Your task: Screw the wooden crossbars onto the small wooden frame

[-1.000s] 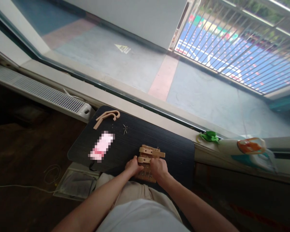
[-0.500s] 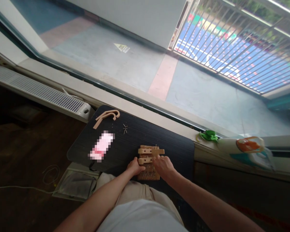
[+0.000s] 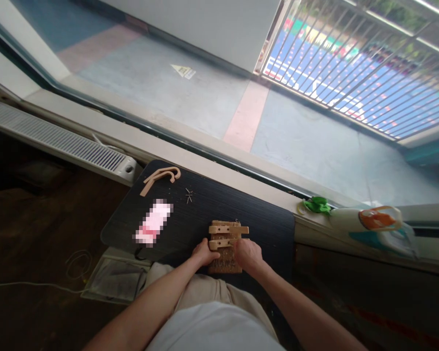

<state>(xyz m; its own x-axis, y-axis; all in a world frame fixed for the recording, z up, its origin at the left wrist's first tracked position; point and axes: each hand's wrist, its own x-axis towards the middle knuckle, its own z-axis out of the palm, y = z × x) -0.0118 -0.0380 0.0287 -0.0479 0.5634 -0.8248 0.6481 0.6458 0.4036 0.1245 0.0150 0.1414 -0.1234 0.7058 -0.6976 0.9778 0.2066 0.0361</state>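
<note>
A brown wooden board (image 3: pixel 225 265) with a rough, pitted surface lies at the near edge of the black table. Across it sit two light wooden strips: the upper strip (image 3: pixel 224 229) shows dark holes and sticks out past the board's right side, while the lower strip (image 3: pixel 221 243) runs under my right hand. Gripping the board's left edge, my left hand (image 3: pixel 204 252) has its thumb over the top, close to the lower strip's rounded end. My right hand (image 3: pixel 248 253) is closed at that strip's right end, which its fingers hide.
Two curved wooden hooks (image 3: pixel 160 179) and several small nails or screws (image 3: pixel 189 196) lie on the black table (image 3: pixel 201 219). A blurred-out pink item (image 3: pixel 153 222) is left of the board. Radiator (image 3: pixel 95 156), window sill, green object (image 3: pixel 316 205) and plastic bags (image 3: pixel 382 231) border the table.
My right hand has shifted slightly down and right, its fingers more curled at the lower strip's end. My left hand and the board stay in place.
</note>
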